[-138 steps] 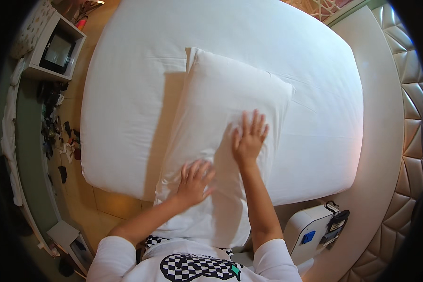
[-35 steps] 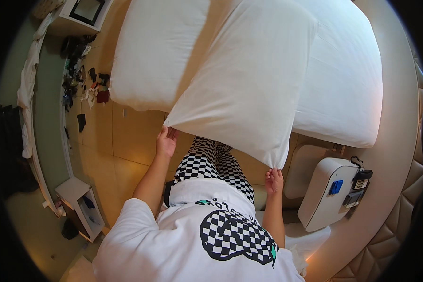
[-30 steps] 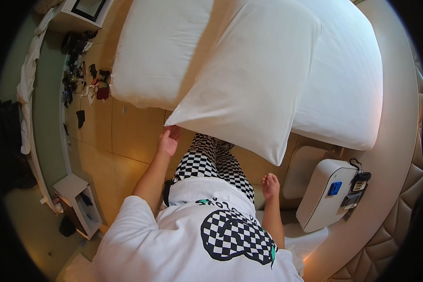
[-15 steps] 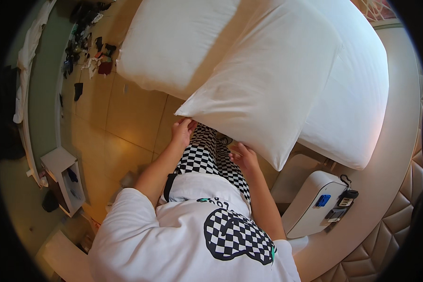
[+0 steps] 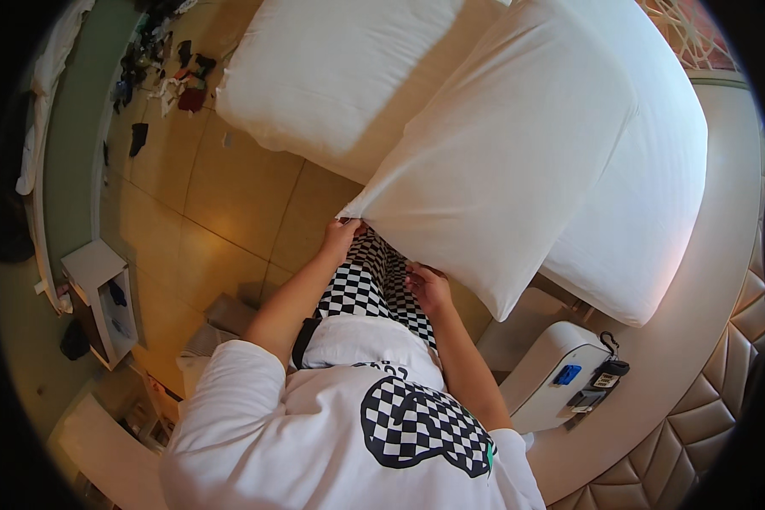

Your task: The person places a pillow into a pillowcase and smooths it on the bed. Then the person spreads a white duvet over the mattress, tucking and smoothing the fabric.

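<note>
A large white pillow (image 5: 501,161) slants toward me, its near edge hanging over my checkered trousers. My left hand (image 5: 342,240) is closed on its near left corner, and the cloth puckers at the fingers. Farther along the same edge, my right hand (image 5: 429,291) has its fingers curled together at the pillow's hem; the fingertips are partly hidden. Under and beyond the pillow lies white bedding (image 5: 323,85), with another white padded piece (image 5: 654,195) to its right.
Right of me stands a white rounded case (image 5: 552,374) with a blue clip and dark items attached. A padded brown headboard (image 5: 705,408) curves behind it. At left are a small open shelf (image 5: 102,297) and scattered dark items (image 5: 178,81) on the tiled floor (image 5: 221,204).
My left hand has shifted slightly right with the pillow corner. My right hand has moved left and curled its fingers at the hem. The pillow's near edge has come slightly closer.
</note>
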`<state>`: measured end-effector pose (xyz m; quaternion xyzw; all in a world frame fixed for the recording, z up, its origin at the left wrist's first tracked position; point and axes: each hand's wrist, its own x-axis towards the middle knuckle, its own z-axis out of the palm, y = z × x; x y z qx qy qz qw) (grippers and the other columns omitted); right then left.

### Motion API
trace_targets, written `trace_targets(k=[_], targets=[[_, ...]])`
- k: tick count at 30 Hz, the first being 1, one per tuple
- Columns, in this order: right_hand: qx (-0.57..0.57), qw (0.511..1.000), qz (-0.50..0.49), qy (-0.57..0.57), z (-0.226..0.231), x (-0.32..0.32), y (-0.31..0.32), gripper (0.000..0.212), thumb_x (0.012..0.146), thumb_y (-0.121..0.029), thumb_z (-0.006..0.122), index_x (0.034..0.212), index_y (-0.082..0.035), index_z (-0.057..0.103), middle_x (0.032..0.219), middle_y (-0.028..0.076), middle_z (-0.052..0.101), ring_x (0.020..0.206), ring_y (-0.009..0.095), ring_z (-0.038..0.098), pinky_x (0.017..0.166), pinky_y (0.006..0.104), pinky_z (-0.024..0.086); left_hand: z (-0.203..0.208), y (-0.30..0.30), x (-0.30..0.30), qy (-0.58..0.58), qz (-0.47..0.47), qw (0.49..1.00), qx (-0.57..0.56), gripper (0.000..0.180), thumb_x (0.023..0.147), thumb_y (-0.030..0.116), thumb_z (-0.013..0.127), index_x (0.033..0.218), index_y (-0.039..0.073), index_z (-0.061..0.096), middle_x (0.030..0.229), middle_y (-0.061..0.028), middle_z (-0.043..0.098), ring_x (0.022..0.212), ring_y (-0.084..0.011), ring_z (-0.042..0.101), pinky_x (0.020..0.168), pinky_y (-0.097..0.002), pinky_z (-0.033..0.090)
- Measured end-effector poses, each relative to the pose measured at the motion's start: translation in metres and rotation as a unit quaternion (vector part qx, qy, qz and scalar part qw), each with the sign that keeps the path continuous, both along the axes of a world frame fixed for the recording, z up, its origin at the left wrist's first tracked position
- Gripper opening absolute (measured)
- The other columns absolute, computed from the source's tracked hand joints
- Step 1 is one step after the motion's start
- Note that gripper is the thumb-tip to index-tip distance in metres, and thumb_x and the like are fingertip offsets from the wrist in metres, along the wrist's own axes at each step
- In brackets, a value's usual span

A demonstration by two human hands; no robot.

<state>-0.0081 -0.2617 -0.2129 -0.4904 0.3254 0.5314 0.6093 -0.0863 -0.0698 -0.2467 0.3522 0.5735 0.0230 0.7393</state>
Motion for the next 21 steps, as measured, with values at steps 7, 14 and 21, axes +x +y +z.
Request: trace_targets(k=[7, 14, 21], targets=[[-0.035, 0.996, 0.073, -0.028, 0.0, 0.004, -0.002, 0.017, 0.074, -0.013, 0.054, 0.089, -0.005, 0.052, 0.081, 0.007, 0.056, 0.062, 0.017, 0.053, 0.054, 0.0273, 0.042, 0.03, 0.01, 0.005, -0.078, 0.042, 0.989, 0.118, 0.021, 0.079, 0.007, 0.045, 0.097, -0.002, 0.045, 0.092, -0.0077, 0.051, 0.086, -0.0174, 0.05, 0.074, -0.0304, 0.044], [-0.007, 0.971, -0.23, 0.063, -0.003, 0.007, -0.058, 0.026, 0.072, -0.014, 0.052, 0.096, -0.003, 0.049, 0.101, 0.011, 0.05, 0.088, 0.025, 0.049, 0.065, 0.0343, 0.042, 0.03, 0.017, 0.014, -0.059, 0.212, 0.968, -0.118, 0.023, 0.083, 0.011, 0.039, 0.101, -0.001, 0.045, 0.098, -0.0114, 0.051, 0.089, -0.0209, 0.051, 0.077, -0.0335, 0.045], [0.023, 0.998, 0.005, 0.053, 0.039, 0.019, -0.039, 0.025, 0.074, -0.013, 0.051, 0.096, 0.0, 0.05, 0.084, 0.012, 0.056, 0.069, 0.021, 0.056, 0.06, 0.0309, 0.046, 0.013, 0.015, 0.001, -0.305, 0.162, 0.894, -0.285, 0.035, 0.08, 0.02, 0.046, 0.111, 0.005, 0.042, 0.112, -0.0068, 0.046, 0.099, -0.0209, 0.046, 0.086, -0.0339, 0.037]])
